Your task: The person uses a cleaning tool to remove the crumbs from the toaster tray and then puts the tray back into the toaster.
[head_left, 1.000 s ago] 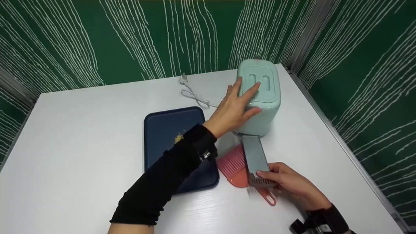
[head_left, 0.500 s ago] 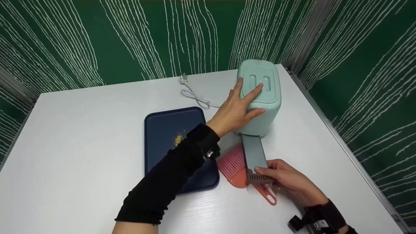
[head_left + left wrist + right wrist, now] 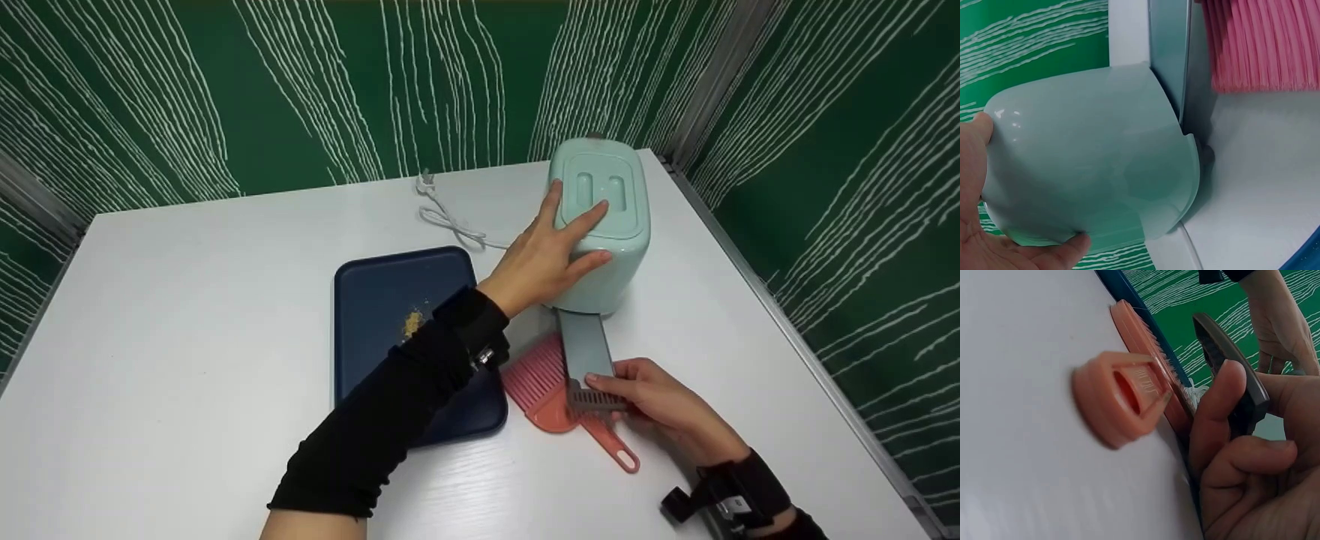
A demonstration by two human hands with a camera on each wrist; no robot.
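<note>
A mint-green toaster [image 3: 619, 270] with a lidded top stands at the back right of the table. My left hand [image 3: 532, 259] rests on its top and near end with spread, straight fingers; the left wrist view shows the toaster's smooth body [image 3: 1078, 163] beside the hand. A grey crumb tray [image 3: 586, 349] sticks out from the bottom of the toaster's near end, its inner part hidden inside. My right hand [image 3: 667, 401] pinches the tray's dark slotted end [image 3: 1247, 388] between thumb and fingers.
A coral brush [image 3: 551, 409] with pink bristles lies partly beneath the crumb tray. Left of it, a navy tray [image 3: 367, 292] holds yellowish crumbs [image 3: 412, 324], partly behind my left sleeve. The toaster's white cord [image 3: 450, 223] lies coiled behind. Green walls border the table.
The crumb tray has slid farther into the toaster, pushed away from me by my right hand. My left hand stays on the toaster, which has barely moved.
</note>
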